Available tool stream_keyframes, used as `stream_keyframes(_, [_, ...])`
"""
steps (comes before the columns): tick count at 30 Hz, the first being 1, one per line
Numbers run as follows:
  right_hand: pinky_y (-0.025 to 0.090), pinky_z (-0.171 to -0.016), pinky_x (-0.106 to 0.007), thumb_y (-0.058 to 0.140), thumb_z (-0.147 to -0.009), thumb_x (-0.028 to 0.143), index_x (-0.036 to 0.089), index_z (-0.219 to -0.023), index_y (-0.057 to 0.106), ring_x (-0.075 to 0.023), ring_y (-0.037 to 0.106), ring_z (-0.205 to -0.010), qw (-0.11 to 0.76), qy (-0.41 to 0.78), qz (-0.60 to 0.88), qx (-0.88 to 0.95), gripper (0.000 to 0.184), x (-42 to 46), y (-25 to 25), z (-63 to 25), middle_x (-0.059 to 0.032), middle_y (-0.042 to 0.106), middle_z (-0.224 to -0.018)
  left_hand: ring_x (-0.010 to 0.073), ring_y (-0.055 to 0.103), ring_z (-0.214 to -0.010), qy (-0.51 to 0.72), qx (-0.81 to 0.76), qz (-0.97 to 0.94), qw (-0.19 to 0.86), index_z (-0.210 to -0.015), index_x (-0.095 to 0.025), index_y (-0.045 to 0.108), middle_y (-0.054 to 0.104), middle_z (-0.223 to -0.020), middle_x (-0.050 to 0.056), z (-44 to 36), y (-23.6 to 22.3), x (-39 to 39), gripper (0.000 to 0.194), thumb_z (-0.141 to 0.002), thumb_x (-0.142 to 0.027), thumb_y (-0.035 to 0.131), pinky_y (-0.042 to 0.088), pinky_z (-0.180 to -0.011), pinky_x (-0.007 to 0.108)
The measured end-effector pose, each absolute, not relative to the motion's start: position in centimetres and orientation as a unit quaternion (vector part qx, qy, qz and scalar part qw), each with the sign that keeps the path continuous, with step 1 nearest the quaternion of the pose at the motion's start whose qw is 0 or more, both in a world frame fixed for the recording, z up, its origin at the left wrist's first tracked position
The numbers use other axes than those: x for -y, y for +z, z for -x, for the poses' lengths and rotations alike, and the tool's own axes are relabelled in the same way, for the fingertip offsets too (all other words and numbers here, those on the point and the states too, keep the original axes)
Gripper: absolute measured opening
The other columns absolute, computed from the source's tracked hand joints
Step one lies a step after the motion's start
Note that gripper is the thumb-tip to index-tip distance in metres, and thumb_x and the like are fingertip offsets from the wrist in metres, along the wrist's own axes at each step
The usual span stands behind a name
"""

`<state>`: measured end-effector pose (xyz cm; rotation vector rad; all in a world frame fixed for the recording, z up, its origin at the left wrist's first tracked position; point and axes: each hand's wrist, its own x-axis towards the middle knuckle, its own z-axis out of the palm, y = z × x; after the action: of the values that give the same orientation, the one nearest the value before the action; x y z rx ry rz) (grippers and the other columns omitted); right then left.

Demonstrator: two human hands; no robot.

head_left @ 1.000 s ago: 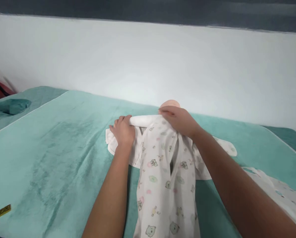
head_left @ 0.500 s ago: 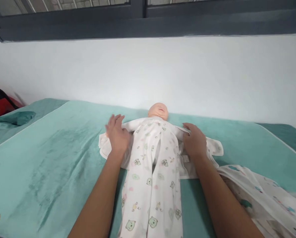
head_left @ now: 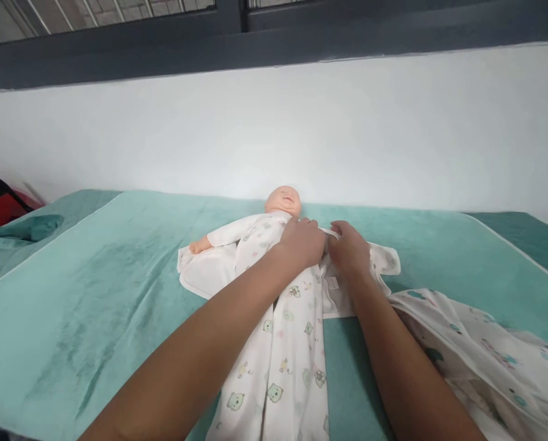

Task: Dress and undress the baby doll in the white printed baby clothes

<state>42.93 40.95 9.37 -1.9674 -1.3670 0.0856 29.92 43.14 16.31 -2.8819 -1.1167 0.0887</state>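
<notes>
Head view: peach plastic doll (head_left: 283, 200) lies face-up near teal plush sheet's (head_left: 131, 263) far edge, white animal-print romper (head_left: 296, 318) over its body. R hand (head_left: 348, 248) pinches thin white cloth – prob. to keep it taut; L hand (head_left: 305, 242) alongside, grip unclear. Vs 0.5 s ago: L hand's crossed over, doll's hand (head_left: 201, 245) exposed.

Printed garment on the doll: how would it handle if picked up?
Probably floppy: the printed garment lies in soft lengthwise folds. Likely light, since the fabric looks thin. Lifting may drag the doll too, as the garment covers its torso.
</notes>
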Motion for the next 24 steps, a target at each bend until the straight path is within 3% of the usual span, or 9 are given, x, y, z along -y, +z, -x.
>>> stream_keyframes(7, [0.047,-0.09,-0.042,0.052,-0.074,0.021,0.021,-0.107,0.063,-0.0263,0.064,-0.104,0.436,0.062,0.724,0.531,0.035,-41.7,8.9,-44.1,-0.0091,0.07,-0.11,0.0274,0.054,-0.112,0.095,0.371,0.923,0.03,-0.113,-0.017,0.064,0.065,-0.118,0.013,-33.6,14.8,-44.7,0.032,-0.084,-0.025,0.057,0.036,-0.099,0.046])
stream_keyframes(13, [0.049,-0.091,-0.041,0.048,-0.059,0.012,0.018,-0.095,0.065,-0.0236,0.066,-0.098,0.521,0.134,0.686,0.491,0.041,-41.6,9.4,-44.8,-0.0082,0.072,-0.099,0.0267,0.054,-0.112,0.076,0.37,0.925,0.032,-0.114,-0.016,0.06,0.065,-0.117,0.012,-31.4,16.5,-45.8,0.032,-0.082,-0.015,0.054,0.04,-0.094,0.043])
stream_keyframes(19, [0.054,-0.074,-0.036,0.049,-0.051,0.012,0.017,-0.083,0.066,-0.0228,0.068,-0.084,0.677,0.199,0.608,0.364,0.037,-41.3,9.8,-45.2,-0.0063,0.071,-0.086,0.0276,0.055,-0.107,0.016,0.387,0.92,0.058,-0.11,-0.015,0.057,0.062,-0.113,0.013,-26.6,19.7,-46.0,0.032,-0.081,-0.006,0.048,0.044,-0.086,0.041])
stream_keyframes(24, [0.053,-0.064,-0.032,0.051,-0.051,0.015,0.02,-0.08,0.059,-0.0215,0.066,-0.082,0.737,0.237,0.577,0.259,0.031,-41.7,9.0,-45.6,-0.0041,0.067,-0.082,0.0267,0.057,-0.101,-0.022,0.414,0.909,0.043,-0.108,-0.016,0.055,0.062,-0.108,0.012,-24.2,21.0,-46.0,0.029,-0.082,-0.006,0.047,0.044,-0.082,0.039])
